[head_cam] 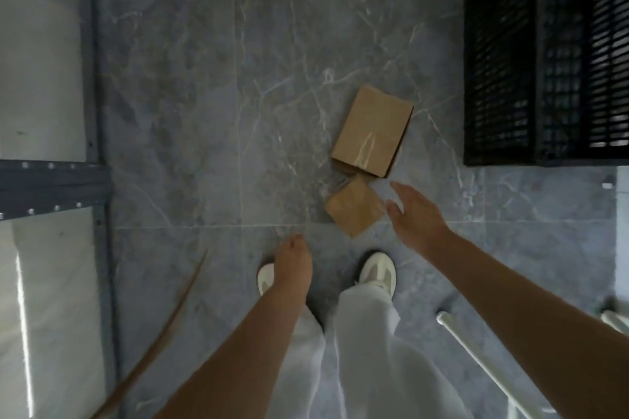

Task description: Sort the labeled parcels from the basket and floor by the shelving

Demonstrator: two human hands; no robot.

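1. Head view, placement: two brown parcels lie on the grey marble floor (204, 112), between the shelving (51, 187) on the person's left and the black slatted basket (500, 78) on the right. They look like strays waiting to be gathered, lying nearer the basket than the shelves.
2. Head view, hands: the right hand (415, 218) reaches down with fingers spread wide, holding nothing, just beside the right corner of the smaller parcel (354, 205). I can't make out contact. The wide spread suits taking that parcel across its faces. The left hand (292, 265) hangs loose above the feet, apparently empty, likely kept free for the second pickup.
3. Head view, orientation: the larger parcel (372, 131) lies flat. Its long axis runs away from the person, leaning slightly right, with the glossy taped end nearest the feet. The smaller one sits diamond-wise, one corner pointing back at the shoes and the opposite corner seeming to touch the larger parcel's near edge. Being nearly square, it has no clear long axis.
4. No label shows on either upturned face, so turning them over will probably be needed.
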